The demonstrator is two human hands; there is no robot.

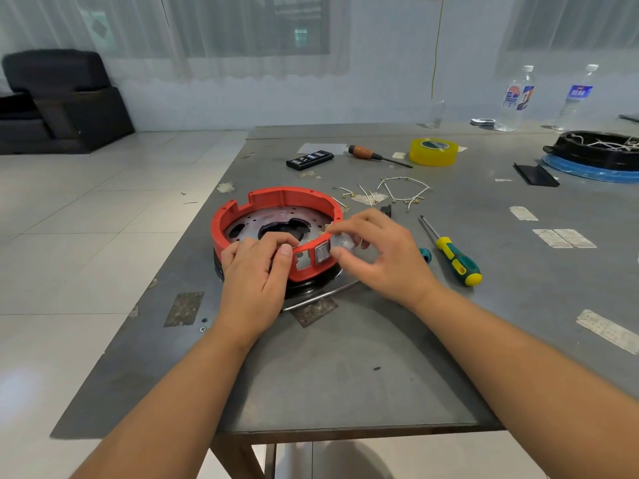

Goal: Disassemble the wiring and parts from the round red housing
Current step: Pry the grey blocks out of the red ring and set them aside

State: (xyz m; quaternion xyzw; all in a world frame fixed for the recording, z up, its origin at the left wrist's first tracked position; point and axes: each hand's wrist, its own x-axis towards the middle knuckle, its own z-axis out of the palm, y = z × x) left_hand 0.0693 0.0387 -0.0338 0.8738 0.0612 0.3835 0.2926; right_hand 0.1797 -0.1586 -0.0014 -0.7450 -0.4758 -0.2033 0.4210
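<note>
— So where does the round red plastic housing [276, 219] sit?
— On the grey metal desk [345, 357], near its left edge, on a dark round base.
— And the hands?
— The left hand [256, 271] grips the housing's near wall, thumb outside, fingers curled over the rim. The right hand [377, 250] pinches a small clear part just beside a grey rectangular switch [322, 253] in that wall.
— Anything nearby?
— Loose white wires [401, 193] lie behind; a green-and-yellow screwdriver [453, 254] lies to the right.

left hand [254, 271] grips red housing [276, 202] | right hand [380, 250] pinches switch [322, 253]
</note>
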